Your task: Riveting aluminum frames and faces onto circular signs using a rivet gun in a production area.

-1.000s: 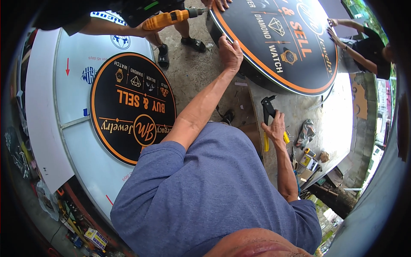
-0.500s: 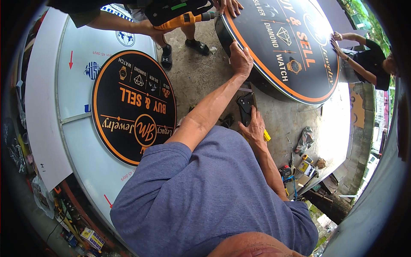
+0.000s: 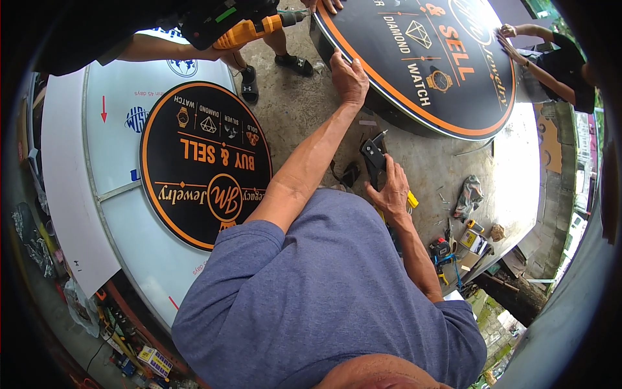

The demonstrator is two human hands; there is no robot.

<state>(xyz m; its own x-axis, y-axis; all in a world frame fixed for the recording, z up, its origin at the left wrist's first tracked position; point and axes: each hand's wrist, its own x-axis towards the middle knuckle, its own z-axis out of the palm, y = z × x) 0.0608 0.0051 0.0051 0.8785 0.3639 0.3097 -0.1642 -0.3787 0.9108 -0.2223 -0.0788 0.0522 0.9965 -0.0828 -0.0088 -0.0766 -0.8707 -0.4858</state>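
Observation:
My left hand [image 3: 350,79] grips the near left edge of a large round black sign [image 3: 405,63] with an orange border, its fingers curled over the rim. The sign lies tilted at the upper right. Just below it, my right hand [image 3: 391,189] is closed around a black hand riveter [image 3: 372,154] with yellow on its handle. The riveter's narrow metal tip points up toward the sign's underside and stays apart from it. Part of the handle is hidden by my palm and fingers.
At the upper left a co-worker's arm holds a yellow drill [image 3: 249,32] close to the sign. Another person [image 3: 547,65] touches its right side. A smaller round sign [image 3: 206,165] rests on pale panels [image 3: 116,84]. A rag [image 3: 468,198] and a tape measure [image 3: 439,247] lie at right.
The large sign and my left hand appear slightly farther left and up. The riveter has turned in my right hand, and its tip now shows. The co-worker's drill has shifted left.

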